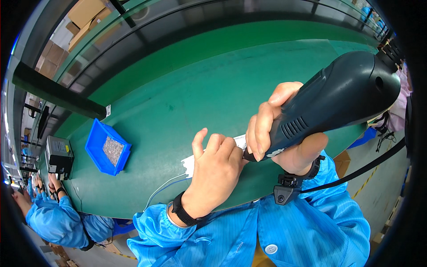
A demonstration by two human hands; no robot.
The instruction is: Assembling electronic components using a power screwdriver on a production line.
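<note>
My right hand (284, 129) is wrapped round a black electric screwdriver (338, 98), tilted with its narrow end down to the left. Under my left hand (215, 162) lies a white plastic part (188, 165), mostly covered by my fingers. Its left end shows, and a bit more of it appears between my two hands. Thin white and blue wires (167, 186) trail from that left end to the table's near edge. My left fingers are bent over the part, close beside the screwdriver's tip, with one finger raised. The exact contact at the tip is hidden.
A blue bin (95, 149) of small silvery pieces, likely screws, stands on the green table (173, 107) at left. Beyond it are a dark metal box (59, 155) and a co-worker in blue (58, 220). A dark post (60, 91) rises at far left. A black cable (356, 173) hangs near my right wrist.
</note>
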